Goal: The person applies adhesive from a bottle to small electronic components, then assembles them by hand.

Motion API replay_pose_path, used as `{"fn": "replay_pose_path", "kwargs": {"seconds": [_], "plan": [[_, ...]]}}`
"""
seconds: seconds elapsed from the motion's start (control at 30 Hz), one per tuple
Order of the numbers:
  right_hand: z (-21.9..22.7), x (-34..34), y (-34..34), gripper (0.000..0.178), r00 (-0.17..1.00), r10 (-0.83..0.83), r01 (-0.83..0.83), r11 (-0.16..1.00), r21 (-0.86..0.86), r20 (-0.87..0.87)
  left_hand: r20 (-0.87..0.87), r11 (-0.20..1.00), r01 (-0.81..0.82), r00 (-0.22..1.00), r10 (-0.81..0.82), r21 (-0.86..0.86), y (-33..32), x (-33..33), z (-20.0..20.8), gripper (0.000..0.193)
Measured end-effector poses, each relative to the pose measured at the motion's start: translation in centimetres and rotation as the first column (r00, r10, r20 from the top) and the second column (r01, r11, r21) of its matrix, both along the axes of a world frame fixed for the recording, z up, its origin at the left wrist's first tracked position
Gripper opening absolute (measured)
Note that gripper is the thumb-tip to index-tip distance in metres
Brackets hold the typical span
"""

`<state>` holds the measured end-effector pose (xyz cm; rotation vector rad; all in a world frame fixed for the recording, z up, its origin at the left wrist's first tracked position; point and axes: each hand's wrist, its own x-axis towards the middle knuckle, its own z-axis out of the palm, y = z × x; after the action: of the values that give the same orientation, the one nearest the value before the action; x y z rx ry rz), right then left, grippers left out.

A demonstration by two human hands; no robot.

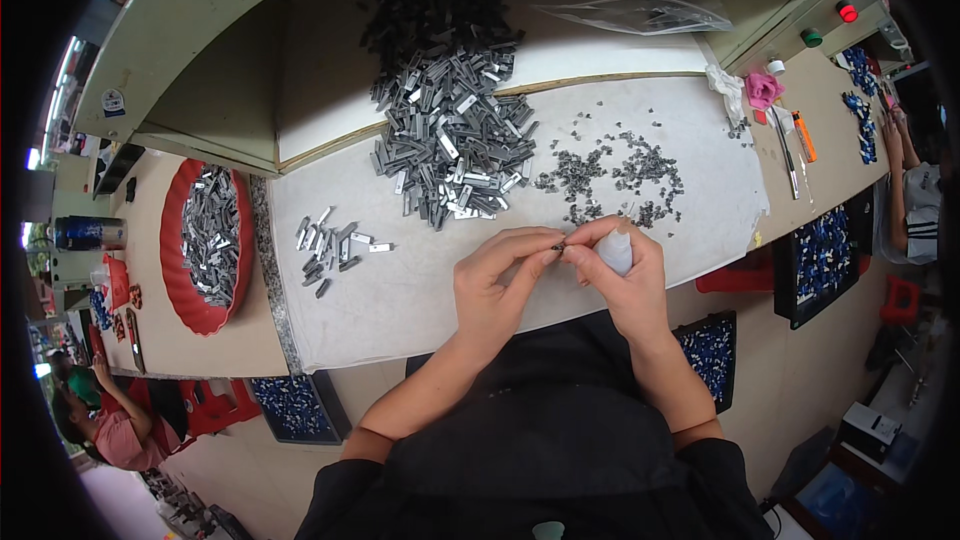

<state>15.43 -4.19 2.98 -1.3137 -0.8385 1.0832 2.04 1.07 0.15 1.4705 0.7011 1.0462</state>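
My left hand (492, 285) and my right hand (634, 285) meet above the white-covered worktable (390, 305). Their thumbs and fingertips pinch a tiny dark metal part (558, 248), mostly hidden between them. Tucked in my right hand is a small whitish translucent bottle (616, 252) with a narrow tip. Just beyond my hands lie many loose small dark metal bits (640, 175). A large heap of short grey metal channel pieces (450, 145) spreads down from the shelf, left of the bits. Several more such pieces (335, 248) lie apart, left of my left hand.
A red oval basket (172, 240) full of metal pieces stands at the left. A clear plastic bag (640, 16) lies on the shelf. An orange-handled tool (804, 136) and pink cloth (764, 90) are at the right. Trays of blue-and-white parts (822, 258) flank me; other people work at both sides.
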Motion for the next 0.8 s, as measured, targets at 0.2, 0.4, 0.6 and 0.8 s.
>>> {"fn": "replay_pose_path", "kwargs": {"seconds": [0.2, 0.4, 0.6, 0.8], "plan": [[0.2, 0.0, 0.1, 0.005, 0.999, 0.008, -0.009, 1.000, -0.013, -0.053, -0.008, 0.999, 0.018, 1.000, -0.017, 0.049, 0.1, -0.1, 0.2, 0.015], [-0.2, -0.2, 0.4, 0.005, 0.997, 0.024, -0.023, 1.000, 0.011, -0.080, 0.018, 1.000, 0.019, 1.000, -0.019, 0.005, 0.2, -0.1, -0.1, 0.014], [-0.6, -0.4, 0.6, 0.006, 0.985, 0.020, -0.026, 0.999, -0.032, -0.169, 0.002, 0.999, 0.000, 1.000, 0.000, -0.042, 0.2, -0.1, -0.2, 0.013], [-1.5, -1.1, 0.4, 0.007, 0.985, 0.025, -0.025, 1.000, 0.000, -0.169, -0.051, 0.996, -0.011, 0.999, 0.006, -0.086, 0.0, -1.0, 0.5, 0.013]]}}
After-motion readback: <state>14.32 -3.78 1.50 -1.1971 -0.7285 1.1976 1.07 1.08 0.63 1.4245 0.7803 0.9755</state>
